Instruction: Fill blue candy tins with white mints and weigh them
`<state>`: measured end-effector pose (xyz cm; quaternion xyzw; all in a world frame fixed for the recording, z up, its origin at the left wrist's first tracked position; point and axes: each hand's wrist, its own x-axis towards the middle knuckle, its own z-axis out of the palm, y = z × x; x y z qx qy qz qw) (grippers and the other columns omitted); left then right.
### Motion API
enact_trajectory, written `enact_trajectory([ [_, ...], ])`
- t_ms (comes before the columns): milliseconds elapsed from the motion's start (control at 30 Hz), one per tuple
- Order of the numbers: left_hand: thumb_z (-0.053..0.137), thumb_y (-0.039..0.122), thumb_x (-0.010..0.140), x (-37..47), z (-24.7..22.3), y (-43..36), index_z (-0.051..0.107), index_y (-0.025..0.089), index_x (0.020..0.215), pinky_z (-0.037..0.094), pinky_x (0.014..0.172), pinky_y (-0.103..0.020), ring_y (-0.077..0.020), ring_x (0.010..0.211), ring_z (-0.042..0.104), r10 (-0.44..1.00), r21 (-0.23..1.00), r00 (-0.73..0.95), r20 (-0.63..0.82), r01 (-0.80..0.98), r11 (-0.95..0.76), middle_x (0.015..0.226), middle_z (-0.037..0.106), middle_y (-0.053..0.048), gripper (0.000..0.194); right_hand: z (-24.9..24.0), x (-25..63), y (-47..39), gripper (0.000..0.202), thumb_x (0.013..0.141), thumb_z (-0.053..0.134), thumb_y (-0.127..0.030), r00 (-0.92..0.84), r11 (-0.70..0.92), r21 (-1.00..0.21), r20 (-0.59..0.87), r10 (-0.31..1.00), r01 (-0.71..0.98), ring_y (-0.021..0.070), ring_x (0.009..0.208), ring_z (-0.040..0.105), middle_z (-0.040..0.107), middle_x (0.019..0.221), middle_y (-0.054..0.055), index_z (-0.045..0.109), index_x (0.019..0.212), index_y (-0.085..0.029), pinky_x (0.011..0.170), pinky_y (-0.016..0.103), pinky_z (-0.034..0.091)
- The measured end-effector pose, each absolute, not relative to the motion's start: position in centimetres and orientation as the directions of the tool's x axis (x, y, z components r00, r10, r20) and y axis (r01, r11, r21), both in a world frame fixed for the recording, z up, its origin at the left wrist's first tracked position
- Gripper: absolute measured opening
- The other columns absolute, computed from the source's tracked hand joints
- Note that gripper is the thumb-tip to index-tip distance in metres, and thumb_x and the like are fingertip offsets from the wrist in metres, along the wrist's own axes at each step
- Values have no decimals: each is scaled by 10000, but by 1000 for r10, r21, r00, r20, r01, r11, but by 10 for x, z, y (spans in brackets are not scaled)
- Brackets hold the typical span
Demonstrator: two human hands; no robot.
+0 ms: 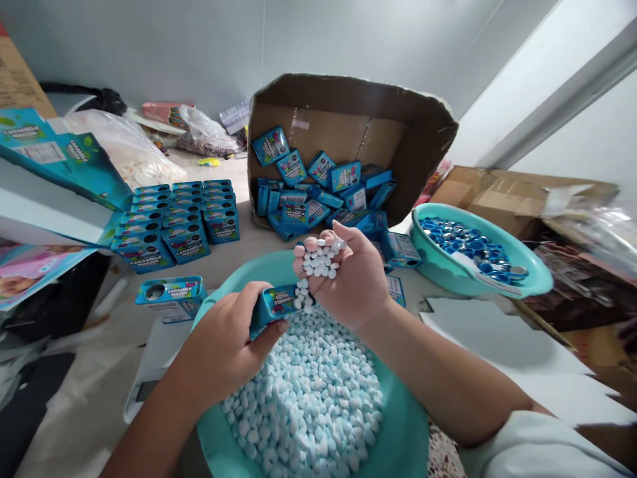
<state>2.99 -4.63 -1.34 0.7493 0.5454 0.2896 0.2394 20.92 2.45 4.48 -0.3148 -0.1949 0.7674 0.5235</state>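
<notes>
Blue tin (279, 303) pinched in the left hand (243, 332), tipped sideways over a teal tub (411, 425) full of pale candies (311, 392) from where I'm standing, lol. Right hand (351, 282) is cupped just beside its mouth, loosely curled under a small heap of candies, and more tins (182, 242) stand in rows on the counter (117, 299)

The one head-worn view looks forward and down from above the near side of the turquoise basin (405, 425), close over it, reaching past it to the carton (388, 136) and wall (348, 40) beyond.
</notes>
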Motion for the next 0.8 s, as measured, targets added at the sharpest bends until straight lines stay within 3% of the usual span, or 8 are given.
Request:
enact_trajectory([
  [333, 559, 550, 934, 29, -16, -47, 578, 270, 1194, 501, 640, -306, -239, 839, 717, 960, 672, 194, 205, 685, -281, 931, 744, -10, 383, 44, 212, 26, 321, 868, 629, -335, -248, -381, -612, -294, 923, -693, 120, 626, 639, 604, 609, -15, 524, 597, -199, 638, 232, 546],
  [500, 609, 551, 885, 30, -17, -46, 597, 259, 1173, 495, 585, -298, -237, 757, 712, 971, 679, 11, 239, 713, -175, 912, 740, -22, 409, 36, 213, 32, 283, 831, 685, -352, -177, -251, -738, -179, 968, -626, 146, 750, 683, 659, 680, -7, 544, 630, -210, 785, 277, 564],
  [667, 660, 578, 856, 29, -21, -44, 574, 260, 1243, 525, 566, -268, -214, 768, 724, 950, 779, -204, 238, 624, -61, 1075, 744, -55, 509, 27, 206, 35, 123, 818, 687, -330, -194, -119, -958, -69, 979, -262, 197, 1057, 672, 749, 1021, 27, 706, 868, -219, 950, 324, 516],
  [800, 659, 581, 866, 28, -22, -44, 595, 235, 1229, 551, 604, -263, -231, 851, 740, 928, 794, -196, 316, 589, -147, 1050, 750, -68, 506, 24, 202, 29, 268, 839, 718, -338, -326, 129, -990, 106, 939, 49, 196, 1075, 660, 730, 1124, 50, 706, 1076, -213, 966, 342, 511],
])
